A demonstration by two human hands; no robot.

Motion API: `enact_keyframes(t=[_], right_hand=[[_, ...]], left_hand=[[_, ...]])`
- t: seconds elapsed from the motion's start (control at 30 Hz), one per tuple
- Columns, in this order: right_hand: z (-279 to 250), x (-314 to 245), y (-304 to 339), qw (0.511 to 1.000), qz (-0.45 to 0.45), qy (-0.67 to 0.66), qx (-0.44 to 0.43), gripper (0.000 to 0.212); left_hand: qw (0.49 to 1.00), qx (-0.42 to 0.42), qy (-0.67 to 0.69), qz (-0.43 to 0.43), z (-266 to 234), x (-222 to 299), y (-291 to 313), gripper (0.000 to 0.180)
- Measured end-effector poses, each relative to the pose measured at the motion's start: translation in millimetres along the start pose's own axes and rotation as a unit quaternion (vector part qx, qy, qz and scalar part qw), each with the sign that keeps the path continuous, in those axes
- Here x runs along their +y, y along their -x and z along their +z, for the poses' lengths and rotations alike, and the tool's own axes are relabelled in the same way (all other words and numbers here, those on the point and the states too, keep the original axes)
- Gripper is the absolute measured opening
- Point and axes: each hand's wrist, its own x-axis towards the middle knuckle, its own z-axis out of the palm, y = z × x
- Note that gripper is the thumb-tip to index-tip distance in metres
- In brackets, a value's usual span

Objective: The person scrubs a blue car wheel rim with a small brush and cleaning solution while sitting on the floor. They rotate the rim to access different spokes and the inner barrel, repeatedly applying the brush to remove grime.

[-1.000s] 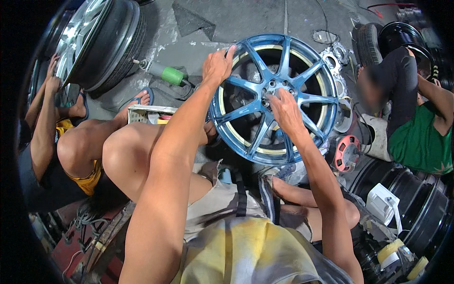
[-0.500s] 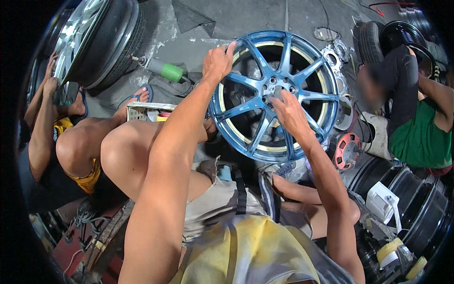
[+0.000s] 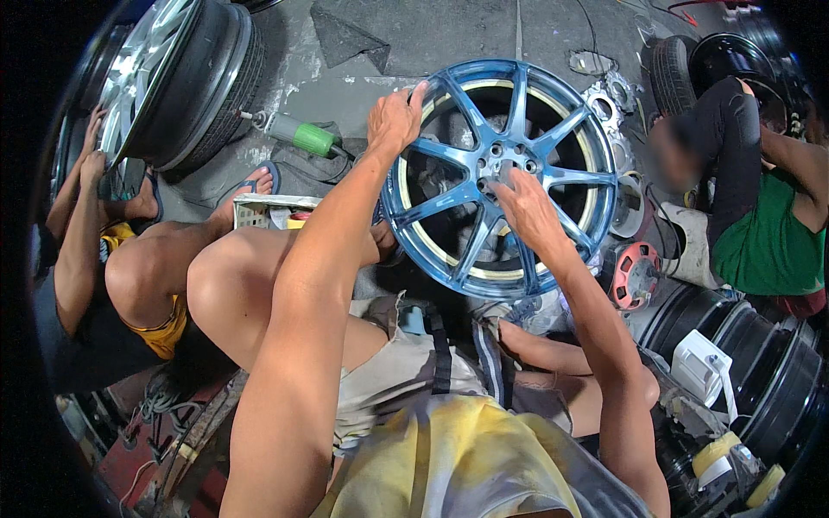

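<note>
A blue multi-spoke wheel rim [image 3: 521, 112] stands before me, its spoked face turned up toward me. On its upper left edge, my left hand [image 3: 395, 119] is closed round the outer lip, thumb toward the spokes. My right hand [image 3: 528, 203] reaches to the hub, fingers bent and pressed together against the centre among the bolt holes. Something small and greyish shows at those fingertips, but whether it is a held piece or part of the hub I cannot make out.
Left lies a green-and-grey power tool [image 3: 302, 134] with a cord, near a white basket [image 3: 250, 200]. A person there holds a tyred wheel [image 3: 186, 86]. At right are a red reel-like disc [image 3: 635, 274], black rims [image 3: 734, 345] and a seated person in green [image 3: 768, 242].
My right fingers have shifted slightly over the hub. The left hand keeps its hold on the rim's edge, and the rim stays nearly in place.
</note>
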Motion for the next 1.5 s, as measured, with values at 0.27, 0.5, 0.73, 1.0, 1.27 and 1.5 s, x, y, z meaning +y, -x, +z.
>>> enact_keyframes(t=[0.27, 0.5, 0.73, 1.0, 1.27, 1.5], right_hand=[[4, -5, -4, 0.998, 0.036, -0.016, 0.043, 0.023], [-40, 26, 45, 0.987, 0.127, 0.003, 0.093, 0.022], [-60, 53, 38, 0.984, 0.135, 0.062, 0.094, 0.019], [-36, 62, -1, 0.978, -0.056, 0.198, -0.024, 0.023], [-30, 61, -7, 0.98, -0.009, 0.166, -0.109, 0.035], [-26, 61, -10, 0.981, -0.091, 0.172, -0.002, 0.018]], left_hand=[[1.0, 0.002, -0.001, 0.006, 0, 1, -1, 0.068], [1.0, -0.001, -0.002, 0.017, 2, -1, -3, 0.068], [1.0, 0.0, -0.019, 0.011, 3, -3, -5, 0.069], [1.0, 0.002, -0.011, -0.002, 6, -4, -6, 0.074], [1.0, -0.014, -0.009, -0.006, 3, 0, -2, 0.073], [1.0, 0.02, -0.009, 0.019, 3, 1, -1, 0.069]])
